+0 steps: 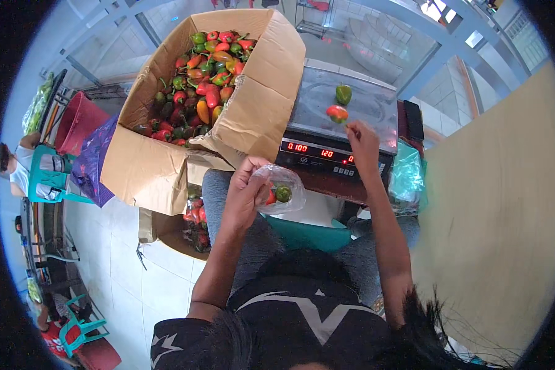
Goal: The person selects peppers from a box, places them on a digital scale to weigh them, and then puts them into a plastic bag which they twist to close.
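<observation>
My left hand [247, 194] grips the rim of a clear plastic bag [282, 187], which holds a green pepper and a red one. Over the front of the digital scale [347, 88], my right hand [363, 141] pinches the stem end of a red-and-green pepper [337, 114]. Behind that pepper, a green pepper [343, 94] rests on the scale's metal plate. Red digits glow on the scale's front, partly hidden by my right wrist. A large open cardboard box [277, 78] full of red, green and orange peppers [208, 88] stands left of the scale.
Green plastic bags [406, 173] lie right of the scale, beside a wooden panel [485, 194]. Below the big box, a second cardboard box [166, 236] holds bagged peppers. A red bin [81, 122] and purple sack [95, 162] are at left, with two seated people farther off.
</observation>
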The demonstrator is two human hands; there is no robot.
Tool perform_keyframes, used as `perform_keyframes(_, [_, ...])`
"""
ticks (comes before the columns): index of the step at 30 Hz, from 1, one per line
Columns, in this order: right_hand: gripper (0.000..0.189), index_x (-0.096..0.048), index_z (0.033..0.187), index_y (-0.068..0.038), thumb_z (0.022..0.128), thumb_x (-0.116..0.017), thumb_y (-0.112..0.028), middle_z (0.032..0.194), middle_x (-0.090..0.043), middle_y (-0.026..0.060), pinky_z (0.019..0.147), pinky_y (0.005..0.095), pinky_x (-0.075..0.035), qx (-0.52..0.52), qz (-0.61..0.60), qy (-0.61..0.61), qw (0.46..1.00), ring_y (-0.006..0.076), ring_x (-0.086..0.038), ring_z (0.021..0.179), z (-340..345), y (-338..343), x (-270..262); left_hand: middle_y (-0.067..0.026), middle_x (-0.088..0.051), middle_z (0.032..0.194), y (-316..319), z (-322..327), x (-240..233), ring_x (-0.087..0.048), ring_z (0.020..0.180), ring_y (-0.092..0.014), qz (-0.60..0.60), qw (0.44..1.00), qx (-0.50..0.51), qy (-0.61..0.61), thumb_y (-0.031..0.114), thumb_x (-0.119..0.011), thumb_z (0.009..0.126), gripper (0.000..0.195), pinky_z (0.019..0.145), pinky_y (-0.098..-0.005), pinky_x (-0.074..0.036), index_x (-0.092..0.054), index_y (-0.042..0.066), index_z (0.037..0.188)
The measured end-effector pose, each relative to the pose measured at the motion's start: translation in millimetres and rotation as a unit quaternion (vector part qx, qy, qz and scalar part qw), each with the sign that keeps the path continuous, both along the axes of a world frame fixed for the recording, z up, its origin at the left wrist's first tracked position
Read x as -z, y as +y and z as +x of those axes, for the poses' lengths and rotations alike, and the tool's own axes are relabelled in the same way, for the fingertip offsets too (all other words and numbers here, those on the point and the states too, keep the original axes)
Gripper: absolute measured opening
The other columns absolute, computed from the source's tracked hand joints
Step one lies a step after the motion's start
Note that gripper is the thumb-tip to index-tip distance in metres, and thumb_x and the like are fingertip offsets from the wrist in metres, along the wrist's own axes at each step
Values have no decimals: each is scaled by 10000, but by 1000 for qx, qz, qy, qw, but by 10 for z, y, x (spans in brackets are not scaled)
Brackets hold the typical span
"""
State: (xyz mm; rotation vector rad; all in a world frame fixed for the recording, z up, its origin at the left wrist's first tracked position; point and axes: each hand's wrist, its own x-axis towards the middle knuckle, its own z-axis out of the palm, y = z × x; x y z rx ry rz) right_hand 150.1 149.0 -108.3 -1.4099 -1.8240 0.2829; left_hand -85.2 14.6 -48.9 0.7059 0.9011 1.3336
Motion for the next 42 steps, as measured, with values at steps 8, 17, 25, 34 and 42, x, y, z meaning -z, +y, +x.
perform_keyframes(8, [132,-581,834,-4,755,-603,-106,811,-568,101,681,280,-436,-197,-202,116,952,204,-561,755,46,-1178,-638,42,-446,633,24,156,157,-318,448,-10,6,998,-42,48,107,-488,853,71,400,-159,-250,-472,61,905])
perform_keyframes(17, [149,-577,863,3,782,-593,-121,740,-568,72,562,264,-440,-153,-297,191,923,157,-554,629,-299,-1565,-345,-1,-533,745,-119,462,-4,-437,556,-26,46,974,-13,223,-9,-470,812,82,485,-172,-356,-503,37,873])
perform_keyframes(25, [160,-561,899,-11,831,-551,-157,774,-573,42,511,236,-429,-138,-396,438,795,103,-535,603,-395,-1789,-24,-54,-525,752,-276,735,-191,-532,696,-125,51,938,108,324,-32,-495,773,107,612,-259,-429,-499,21,867])
perform_keyframes(34, [187,-539,966,-14,838,-539,-150,769,-563,32,529,242,-442,-122,-380,474,785,114,-532,609,-369,-1770,277,-97,-542,826,-401,933,93,-555,805,-218,215,916,102,323,-62,-539,708,198,713,-295,-443,-508,18,886])
perform_keyframes(42, [180,-554,954,-5,821,-541,-125,735,-568,58,522,275,-444,-136,-432,258,853,117,-530,593,-429,-1658,-39,-28,-527,774,-187,589,293,-510,697,-91,97,957,14,274,6,-492,769,93,616,-226,-424,-506,29,858])
